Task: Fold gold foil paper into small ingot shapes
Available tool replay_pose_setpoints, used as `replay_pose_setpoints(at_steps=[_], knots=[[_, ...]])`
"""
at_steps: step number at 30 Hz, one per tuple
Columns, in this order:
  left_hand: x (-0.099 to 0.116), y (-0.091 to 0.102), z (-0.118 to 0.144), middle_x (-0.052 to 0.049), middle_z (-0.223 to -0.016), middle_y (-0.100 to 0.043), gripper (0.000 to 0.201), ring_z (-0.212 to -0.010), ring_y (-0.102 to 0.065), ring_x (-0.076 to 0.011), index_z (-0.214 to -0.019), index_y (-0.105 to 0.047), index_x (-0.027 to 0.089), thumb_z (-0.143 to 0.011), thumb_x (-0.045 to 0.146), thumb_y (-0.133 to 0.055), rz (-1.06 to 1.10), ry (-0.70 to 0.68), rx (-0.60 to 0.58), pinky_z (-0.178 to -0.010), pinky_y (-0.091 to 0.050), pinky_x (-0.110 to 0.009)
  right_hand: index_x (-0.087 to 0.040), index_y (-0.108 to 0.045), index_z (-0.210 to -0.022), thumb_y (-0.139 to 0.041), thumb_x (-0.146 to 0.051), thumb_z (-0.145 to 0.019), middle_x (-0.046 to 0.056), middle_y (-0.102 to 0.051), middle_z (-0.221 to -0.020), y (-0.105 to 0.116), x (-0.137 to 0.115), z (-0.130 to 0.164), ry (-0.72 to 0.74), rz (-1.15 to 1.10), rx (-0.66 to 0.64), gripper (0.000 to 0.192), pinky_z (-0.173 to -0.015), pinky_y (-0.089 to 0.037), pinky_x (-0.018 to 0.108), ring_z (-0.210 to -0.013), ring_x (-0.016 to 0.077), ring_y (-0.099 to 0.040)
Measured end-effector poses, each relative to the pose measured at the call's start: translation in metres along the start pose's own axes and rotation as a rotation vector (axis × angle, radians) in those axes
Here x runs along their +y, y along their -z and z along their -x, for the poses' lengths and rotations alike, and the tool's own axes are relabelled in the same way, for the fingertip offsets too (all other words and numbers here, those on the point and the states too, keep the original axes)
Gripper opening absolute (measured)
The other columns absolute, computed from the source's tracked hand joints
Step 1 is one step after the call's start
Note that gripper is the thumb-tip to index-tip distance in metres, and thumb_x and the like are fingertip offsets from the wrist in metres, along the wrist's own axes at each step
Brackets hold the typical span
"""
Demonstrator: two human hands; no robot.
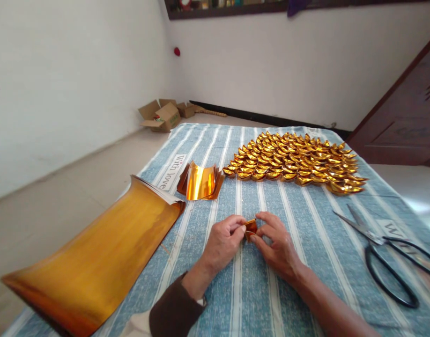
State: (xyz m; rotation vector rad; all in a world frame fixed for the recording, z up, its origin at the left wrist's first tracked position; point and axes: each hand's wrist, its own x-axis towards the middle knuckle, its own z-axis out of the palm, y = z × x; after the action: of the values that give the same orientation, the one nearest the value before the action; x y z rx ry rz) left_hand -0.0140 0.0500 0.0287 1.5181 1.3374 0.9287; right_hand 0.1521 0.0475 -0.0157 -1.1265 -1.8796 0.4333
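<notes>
Between my two hands is a small folded piece of gold foil paper (250, 226), just above the striped cloth. My left hand (225, 238) pinches its left side with thumb and forefinger. On the other side, my right hand (276, 241) grips the right edge, thumb below and fingers above. Beyond them lies a stack of cut gold foil sheets (201, 181), curling at the edges. A broad array of folded gold foil ingots (288, 159) covers the far right of the table. The underside of the held piece is hidden.
A large stack of gold paper (102, 248) lies at the left, its corners curling over the table edge. Open black-handled scissors (374, 238) rest at the right on the blue striped tablecloth (306, 262). Cardboard boxes (166, 116) stand on the floor behind.
</notes>
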Motion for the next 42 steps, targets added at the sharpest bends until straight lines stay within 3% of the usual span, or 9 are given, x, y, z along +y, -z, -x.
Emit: replay_pose_setpoints(at_steps=[5, 10, 32, 42], knots=[[0.001, -0.003, 0.001, 0.001, -0.061, -0.065, 0.011, -0.05, -0.057, -0.0116, -0.082, -0.062, 0.016, -0.077, 0.025, -0.058, 0.232, 0.204, 0.005, -0.049, -0.045, -0.021, -0.022, -0.062, -0.076, -0.059, -0.024, -0.085, 0.01, -0.061, -0.112, 0.004, -0.006, -0.003, 0.008, -0.085, -0.002, 0.01, -0.097, -0.045, 0.046, -0.112, 0.0247, -0.055], [0.001, -0.006, 0.002, 0.0, -0.064, -0.067, 0.016, -0.05, -0.058, -0.0114, -0.082, -0.063, 0.014, -0.071, 0.025, -0.064, 0.345, 0.296, 0.061, -0.048, -0.047, -0.021, -0.022, -0.064, -0.079, -0.061, -0.025, -0.084, 0.01, -0.062, -0.111, 0.005, -0.01, -0.004, 0.007, -0.141, -0.022, 0.006, -0.095, -0.046, 0.044, -0.111, 0.0241, -0.055], [0.013, -0.019, 0.009, -0.006, -0.075, -0.073, 0.018, -0.071, -0.071, -0.0201, -0.082, -0.06, 0.013, -0.07, 0.025, -0.066, 0.492, 0.387, 0.113, -0.048, -0.052, -0.02, -0.021, -0.051, -0.06, -0.059, -0.02, -0.08, 0.008, -0.065, -0.094, 0.004, -0.01, -0.006, -0.228, -0.242, 0.09, 0.021, -0.081, -0.047, 0.032, -0.099, 0.0205, -0.062], [0.011, -0.018, 0.01, -0.006, -0.074, -0.072, 0.018, -0.072, -0.071, -0.02, -0.082, -0.061, 0.013, -0.07, 0.025, -0.067, 0.473, 0.374, 0.097, -0.048, -0.052, -0.019, -0.02, -0.053, -0.061, -0.061, -0.021, -0.08, 0.008, -0.065, -0.098, 0.004, -0.01, -0.006, -0.223, -0.254, 0.058, 0.02, -0.083, -0.046, 0.033, -0.097, 0.0201, -0.062]])
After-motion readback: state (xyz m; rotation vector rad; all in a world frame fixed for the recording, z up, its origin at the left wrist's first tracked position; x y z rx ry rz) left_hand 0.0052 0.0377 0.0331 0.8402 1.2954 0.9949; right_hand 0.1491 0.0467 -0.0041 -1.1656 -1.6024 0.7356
